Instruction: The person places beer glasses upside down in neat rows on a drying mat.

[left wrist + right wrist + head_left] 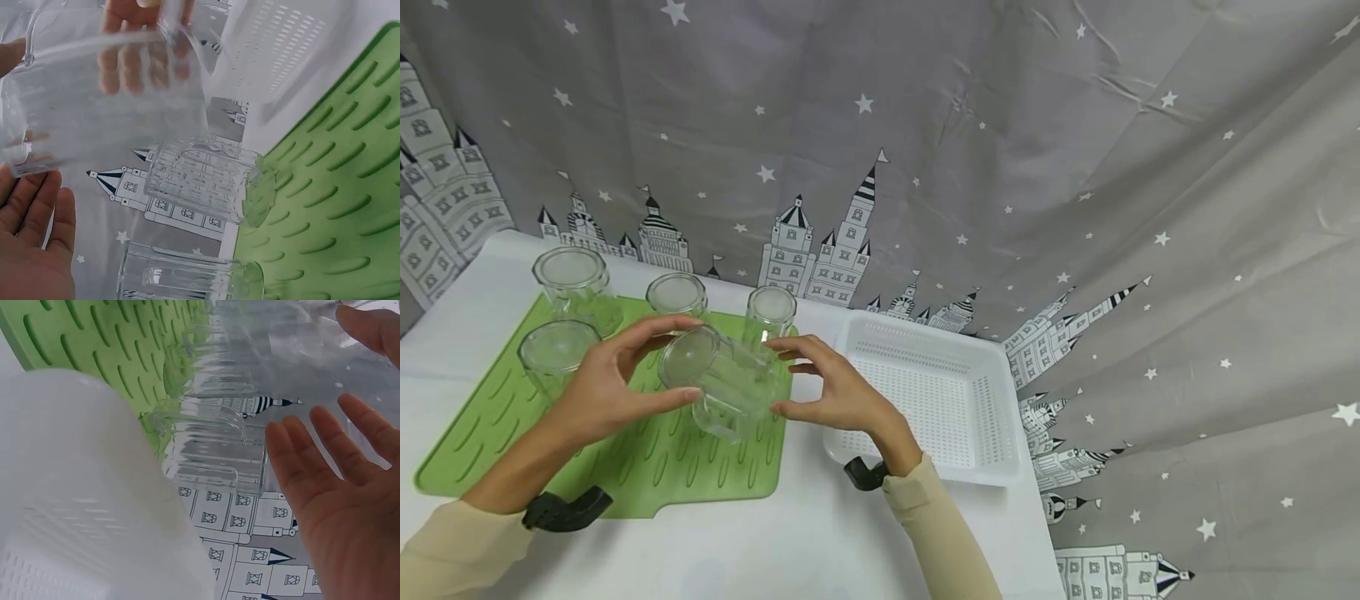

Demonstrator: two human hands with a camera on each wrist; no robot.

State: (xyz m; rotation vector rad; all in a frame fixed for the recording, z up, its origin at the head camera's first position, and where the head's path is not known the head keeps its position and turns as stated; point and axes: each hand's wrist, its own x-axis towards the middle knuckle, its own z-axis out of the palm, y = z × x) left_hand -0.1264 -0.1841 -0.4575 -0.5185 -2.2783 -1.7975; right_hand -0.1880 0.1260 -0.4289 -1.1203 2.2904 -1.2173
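Observation:
A clear glass mug (pixel 730 379) is held tilted above the green ridged mat (pixel 715 487), its handle toward me. My left hand (pixel 617 379) grips its left end, with the thumb below and the fingers above. At the other end my right hand (pixel 838 387) holds it between thumb and fingers. In the left wrist view the mug (pixel 112 106) spans the gap between the left hand (pixel 37 231) and the right fingers (pixel 140 65). The right wrist view shows the right palm and fingers (pixel 337 450), with the glass only faintly visible beyond.
Several other glasses stand on the mat, including one at the back left (pixel 571 271), one in front of it (pixel 557 350) and a narrow one (pixel 771 308). A white perforated basket (pixel 1003 400) sits to the right on the white table (pixel 820 542). Behind hangs a grey patterned curtain (pixel 925 100).

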